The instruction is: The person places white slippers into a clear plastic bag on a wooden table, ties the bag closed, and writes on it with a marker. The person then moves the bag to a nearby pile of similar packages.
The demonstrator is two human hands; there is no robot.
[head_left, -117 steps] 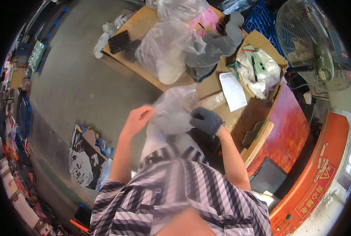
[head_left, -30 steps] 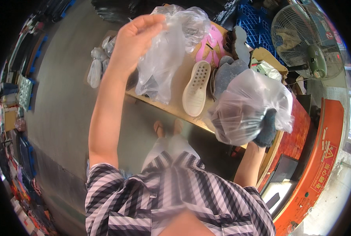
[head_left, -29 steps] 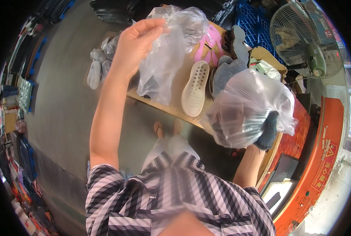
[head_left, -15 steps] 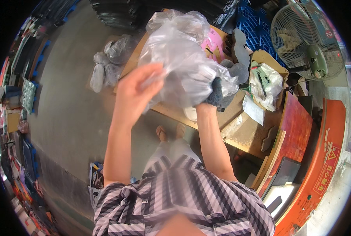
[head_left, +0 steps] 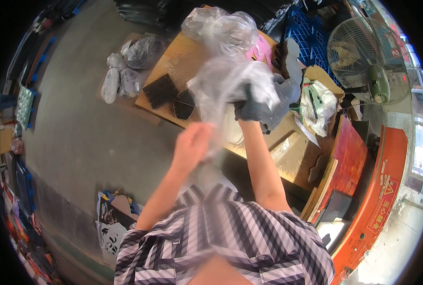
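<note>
L hand (head_left: 194, 146) & clear bag (head_left: 221, 78) blurred; gloved R hand (head_left: 253, 110) pt. hidden.

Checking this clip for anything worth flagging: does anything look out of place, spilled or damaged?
A mismatch: at the clear plastic bag, the right hand is gloved but the left hand is bare. The cardboard box has splayed flaps, and a white paper sits askew beside it. I see no spill.

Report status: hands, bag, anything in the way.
Left hand blurred at the plastic bag, grip unclear. Gloved right hand against bag. Pale sole partly hidden from view.
</note>
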